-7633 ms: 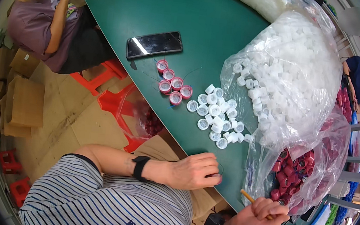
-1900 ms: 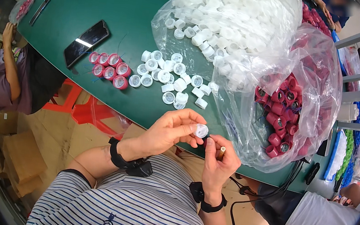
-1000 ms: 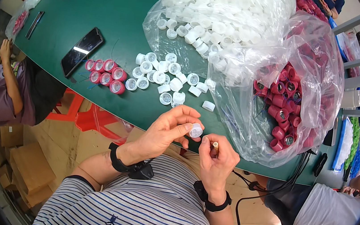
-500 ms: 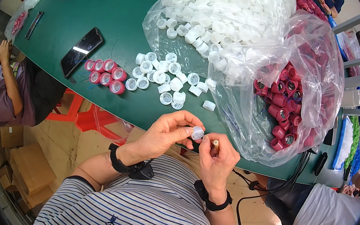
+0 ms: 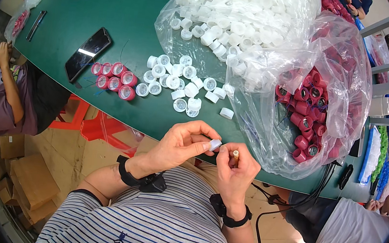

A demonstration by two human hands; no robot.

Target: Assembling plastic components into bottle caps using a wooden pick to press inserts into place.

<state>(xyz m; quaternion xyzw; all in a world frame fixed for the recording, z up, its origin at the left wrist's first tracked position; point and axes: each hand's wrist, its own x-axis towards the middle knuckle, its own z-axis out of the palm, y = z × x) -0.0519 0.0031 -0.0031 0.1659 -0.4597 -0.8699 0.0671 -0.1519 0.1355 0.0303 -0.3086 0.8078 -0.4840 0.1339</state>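
Observation:
Between the thumb and fingers of my left hand (image 5: 178, 143) is a small translucent white plastic cap (image 5: 215, 145), held near the table's front edge. Close beside it, my right hand (image 5: 238, 170) is closed round a slim stick (image 5: 235, 154) with a tan end; the rest of the stick is hidden by the fingers. The right fingertips are almost at the cap, and I cannot tell whether they touch it. Beyond my hands, several loose white caps (image 5: 191, 90) lie on the green table (image 5: 135, 12). Left of them stand several red cups (image 5: 128, 78) with thin blue wires.
A clear bag (image 5: 168, 21) of white caps lies at the back, and another bag (image 5: 267, 164) of red cups at the right. A black phone (image 5: 87, 55) and a pen (image 5: 36, 26) lie left. Black cables (image 5: 314, 192) hang at the right edge. Other people sit at both sides.
The cap in my left hand has turned, so that its side now shows more. My right hand has barely moved and still grips the stick.

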